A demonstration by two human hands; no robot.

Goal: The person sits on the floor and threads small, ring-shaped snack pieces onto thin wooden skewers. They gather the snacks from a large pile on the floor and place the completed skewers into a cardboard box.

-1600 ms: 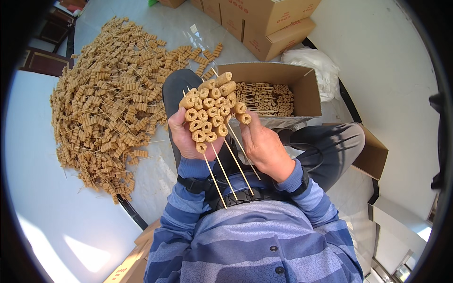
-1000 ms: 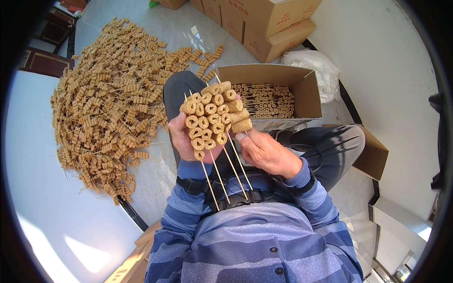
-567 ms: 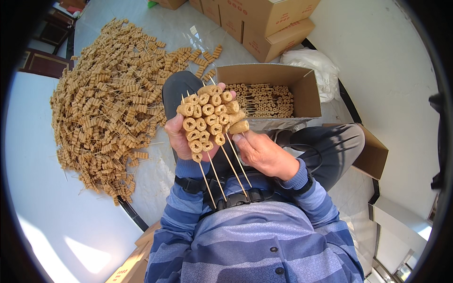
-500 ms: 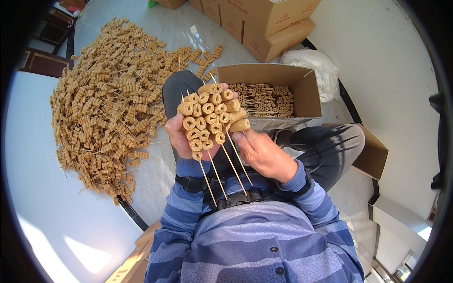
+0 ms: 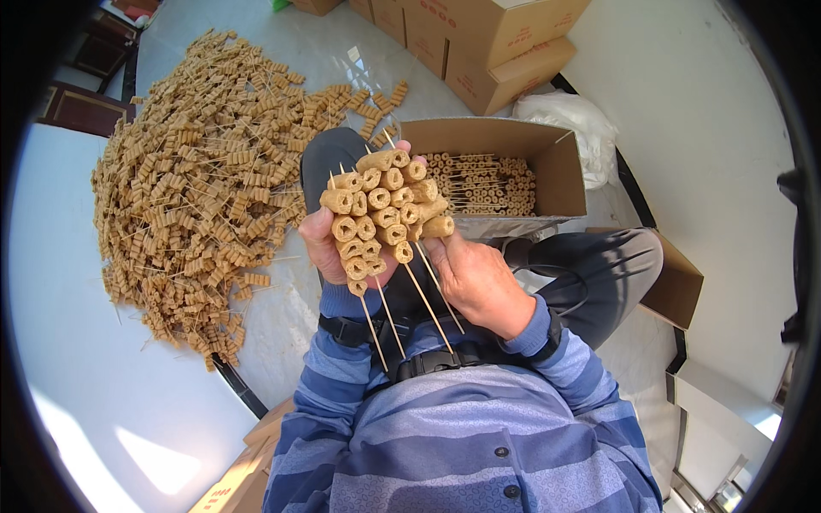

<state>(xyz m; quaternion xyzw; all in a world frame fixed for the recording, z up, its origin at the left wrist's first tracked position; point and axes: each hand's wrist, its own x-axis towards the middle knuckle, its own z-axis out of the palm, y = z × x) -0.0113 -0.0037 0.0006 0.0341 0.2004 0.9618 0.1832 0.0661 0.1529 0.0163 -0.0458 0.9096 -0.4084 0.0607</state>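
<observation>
My left hand (image 5: 323,248) holds a fanned bunch of skewers (image 5: 382,212), thin wooden sticks threaded with tan ring-shaped pieces, sticks pointing down toward my chest. My right hand (image 5: 479,278) grips the rightmost skewer of the bunch from the right side, fingers against its lower rings. Both hands are raised in front of my chest, over my lap. Behind them an open cardboard box (image 5: 556,162) holds rows of the same skewers (image 5: 483,182) lying flat.
A large heap of loaded skewers (image 5: 197,184) spreads over a white table to my left. Closed cardboard boxes (image 5: 479,43) stand at the back. A white plastic bag (image 5: 569,120) lies beside the open box. Another open carton (image 5: 676,286) sits right of my knee.
My right hand has slid up along the sticks to the rings and pressed the skewers closer together. The bunch has shifted slightly left and lower in my left hand.
</observation>
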